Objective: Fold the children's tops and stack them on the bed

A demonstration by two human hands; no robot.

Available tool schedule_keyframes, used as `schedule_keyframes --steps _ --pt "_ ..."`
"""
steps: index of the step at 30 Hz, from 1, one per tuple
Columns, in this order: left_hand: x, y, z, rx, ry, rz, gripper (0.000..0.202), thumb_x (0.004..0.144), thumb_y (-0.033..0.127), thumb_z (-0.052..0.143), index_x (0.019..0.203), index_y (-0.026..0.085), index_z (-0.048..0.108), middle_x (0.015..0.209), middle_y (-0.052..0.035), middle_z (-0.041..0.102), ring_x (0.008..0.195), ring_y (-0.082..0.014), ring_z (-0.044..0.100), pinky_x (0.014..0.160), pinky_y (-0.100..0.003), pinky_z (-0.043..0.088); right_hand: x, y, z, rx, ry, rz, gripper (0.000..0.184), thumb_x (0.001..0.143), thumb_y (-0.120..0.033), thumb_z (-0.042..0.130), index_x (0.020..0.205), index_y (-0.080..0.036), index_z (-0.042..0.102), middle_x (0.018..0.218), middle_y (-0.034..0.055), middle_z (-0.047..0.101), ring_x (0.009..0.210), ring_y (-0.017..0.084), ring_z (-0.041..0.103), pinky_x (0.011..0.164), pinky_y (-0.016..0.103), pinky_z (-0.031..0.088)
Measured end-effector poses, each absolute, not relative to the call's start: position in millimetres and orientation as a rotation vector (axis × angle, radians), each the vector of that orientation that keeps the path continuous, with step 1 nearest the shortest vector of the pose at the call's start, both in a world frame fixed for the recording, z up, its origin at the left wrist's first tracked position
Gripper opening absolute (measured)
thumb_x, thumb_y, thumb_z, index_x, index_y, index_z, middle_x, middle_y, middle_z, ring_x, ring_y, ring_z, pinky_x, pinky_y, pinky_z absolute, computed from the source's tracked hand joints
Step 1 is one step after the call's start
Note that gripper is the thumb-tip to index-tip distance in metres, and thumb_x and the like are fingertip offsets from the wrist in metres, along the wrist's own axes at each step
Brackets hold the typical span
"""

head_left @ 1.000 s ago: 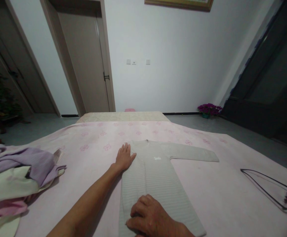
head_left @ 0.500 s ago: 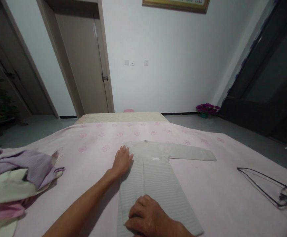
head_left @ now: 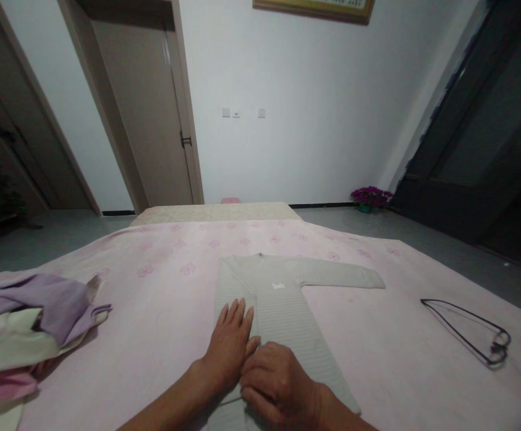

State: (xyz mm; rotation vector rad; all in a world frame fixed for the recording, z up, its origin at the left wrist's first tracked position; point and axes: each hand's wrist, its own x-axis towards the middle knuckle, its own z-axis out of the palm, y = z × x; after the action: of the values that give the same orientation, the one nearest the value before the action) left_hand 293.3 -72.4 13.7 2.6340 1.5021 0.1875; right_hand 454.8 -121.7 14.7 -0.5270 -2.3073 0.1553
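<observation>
A pale grey-green striped long-sleeved top [head_left: 282, 305] lies flat on the pink flowered bedspread [head_left: 161, 299]. One sleeve stretches out to the right; the left side is folded in. My left hand [head_left: 231, 341] lies flat on the top's lower left part, fingers stretched out. My right hand [head_left: 278, 386] rests beside it on the cloth, fingers curled down with the tips pressing the fabric. The two hands touch each other.
A heap of purple, cream and pink clothes [head_left: 22, 329] lies at the bed's left edge. A thin black wire hanger [head_left: 466, 332] lies on the bedspread at the right. Beyond the bed are a closed door [head_left: 148, 120], a white wall and purple flowers [head_left: 370, 196].
My left hand has slid from the top's shoulder down towards me and now lies next to my right hand. The view has shifted slightly to the right.
</observation>
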Motion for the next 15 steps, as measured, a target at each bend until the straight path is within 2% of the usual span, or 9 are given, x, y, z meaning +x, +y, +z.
schedule_keyframes --steps 4,6,8,12,15 --pt "284.8 -101.3 17.1 2.651 1.315 0.218 0.063 0.096 0.041 0.050 0.153 0.020 0.036 0.161 -0.0144 0.023 0.150 -0.0325 0.019 0.121 -0.055 0.019 494.6 -90.7 31.8 -1.027 -2.050 0.298 0.019 0.094 -0.024 0.050 0.089 -0.021 0.067 0.086 0.0050 0.070 0.083 0.018 0.064 0.078 0.031 0.048" --pt "279.2 -115.3 10.7 2.653 1.236 0.197 0.068 0.093 0.042 0.055 0.154 0.024 0.033 0.162 -0.0133 0.021 0.150 -0.0333 0.019 0.121 -0.056 0.021 526.7 -66.9 30.2 -1.297 -1.878 0.329 0.021 0.093 -0.027 0.049 0.098 -0.021 0.069 0.099 0.0070 0.071 0.093 0.020 0.064 0.085 0.033 0.049" --pt "274.8 -124.3 0.8 2.677 1.189 0.175 0.073 0.089 0.036 0.060 0.155 0.024 0.032 0.161 -0.0135 0.020 0.150 -0.0342 0.019 0.120 -0.058 0.022 565.9 -41.2 23.7 -1.556 -1.681 0.330 0.029 0.090 -0.029 0.049 0.111 -0.022 0.068 0.110 0.0077 0.069 0.097 0.021 0.064 0.087 0.033 0.050" --pt "271.4 -127.2 -18.6 2.755 1.182 0.235 0.078 0.085 0.027 0.063 0.155 0.025 0.030 0.161 -0.0133 0.019 0.149 -0.0350 0.021 0.119 -0.060 0.024 652.5 0.6 10.0 -1.983 -1.359 0.112 0.045 0.085 -0.029 0.047 0.126 -0.018 0.064 0.128 0.0118 0.060 0.112 0.024 0.059 0.099 0.034 0.044" --pt "271.8 -124.5 -26.8 2.804 1.180 0.295 0.081 0.083 0.027 0.065 0.156 0.026 0.029 0.161 -0.0137 0.020 0.148 -0.0355 0.024 0.118 -0.060 0.026 708.6 16.7 6.1 -2.257 -1.146 -0.040 0.050 0.085 -0.029 0.046 0.132 -0.018 0.059 0.137 0.0140 0.053 0.126 0.031 0.048 0.104 0.041 0.040"
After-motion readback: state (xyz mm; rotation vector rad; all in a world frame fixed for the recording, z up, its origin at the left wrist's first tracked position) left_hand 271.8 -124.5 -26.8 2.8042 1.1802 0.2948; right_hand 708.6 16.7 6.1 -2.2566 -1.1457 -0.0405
